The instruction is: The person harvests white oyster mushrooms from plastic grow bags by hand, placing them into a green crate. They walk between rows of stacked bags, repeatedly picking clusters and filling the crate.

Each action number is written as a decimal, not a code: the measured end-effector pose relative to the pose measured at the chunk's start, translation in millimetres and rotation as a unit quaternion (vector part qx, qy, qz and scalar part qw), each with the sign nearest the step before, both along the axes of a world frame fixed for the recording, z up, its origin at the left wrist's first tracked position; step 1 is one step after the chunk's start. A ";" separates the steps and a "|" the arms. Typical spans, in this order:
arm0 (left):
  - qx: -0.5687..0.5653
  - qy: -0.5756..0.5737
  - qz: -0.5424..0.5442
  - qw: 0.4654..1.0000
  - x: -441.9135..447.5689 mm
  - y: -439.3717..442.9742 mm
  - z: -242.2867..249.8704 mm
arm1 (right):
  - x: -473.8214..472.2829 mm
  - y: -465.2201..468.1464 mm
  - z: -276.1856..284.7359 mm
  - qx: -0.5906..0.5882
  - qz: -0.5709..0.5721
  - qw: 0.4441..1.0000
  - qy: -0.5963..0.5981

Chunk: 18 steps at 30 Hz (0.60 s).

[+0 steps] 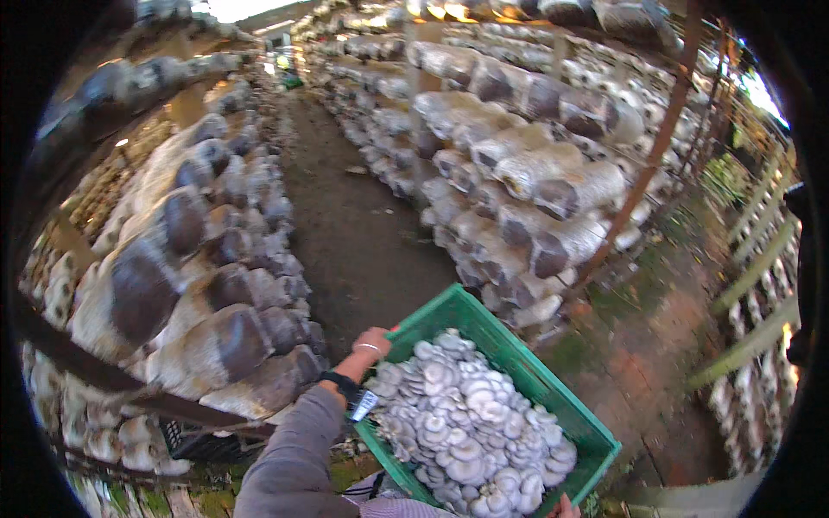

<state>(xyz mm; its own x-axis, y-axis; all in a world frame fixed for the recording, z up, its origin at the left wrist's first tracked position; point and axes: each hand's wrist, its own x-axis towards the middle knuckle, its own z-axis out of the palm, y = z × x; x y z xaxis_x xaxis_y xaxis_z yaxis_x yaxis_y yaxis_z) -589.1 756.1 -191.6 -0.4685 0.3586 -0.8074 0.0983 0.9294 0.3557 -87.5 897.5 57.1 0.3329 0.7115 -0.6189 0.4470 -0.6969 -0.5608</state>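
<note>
A green plastic crate [550, 382] is held tilted in front of me, heaped with pale grey oyster mushrooms [466, 427]. My left hand [374, 342] grips the crate's rim at its upper left corner; a thin band and a black strap with a pale, shiny piece circle that wrist. At the lower right corner, near the bottom of the picture, the fingers of my right hand [565, 507] hold the rim; the rest of that hand is cut off.
Stacked mushroom substrate bags [194, 259] rise at left, with more bags [518, 155] at right. A dirt aisle [363, 213] runs between them. A reddish slanted pole [647, 168] stands by the right stack. A black crate [201, 443] lies low at left. Wooden slats [745, 349] edge the right side.
</note>
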 end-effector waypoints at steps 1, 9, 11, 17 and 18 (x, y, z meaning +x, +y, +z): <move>0.010 -0.006 -0.030 0.999 -10.2 -7.0 -2.0 | -8.7 -0.5 -0.9 -0.013 0.022 1.000 0.006; -0.033 0.071 0.037 0.996 -68.5 -50.0 -20.9 | -35.2 5.4 -72.6 -0.054 0.071 0.996 -0.016; -0.043 0.048 0.060 0.996 -71.9 -43.3 -28.0 | -42.0 23.5 -87.1 -0.044 0.066 0.997 -0.005; -0.017 0.078 0.044 0.996 -74.2 -64.5 -29.6 | -61.7 31.8 -86.8 0.016 0.049 0.997 0.052; -0.001 0.091 0.045 0.995 -79.4 -79.8 -30.7 | -63.2 21.8 -85.9 -0.016 0.063 0.997 0.040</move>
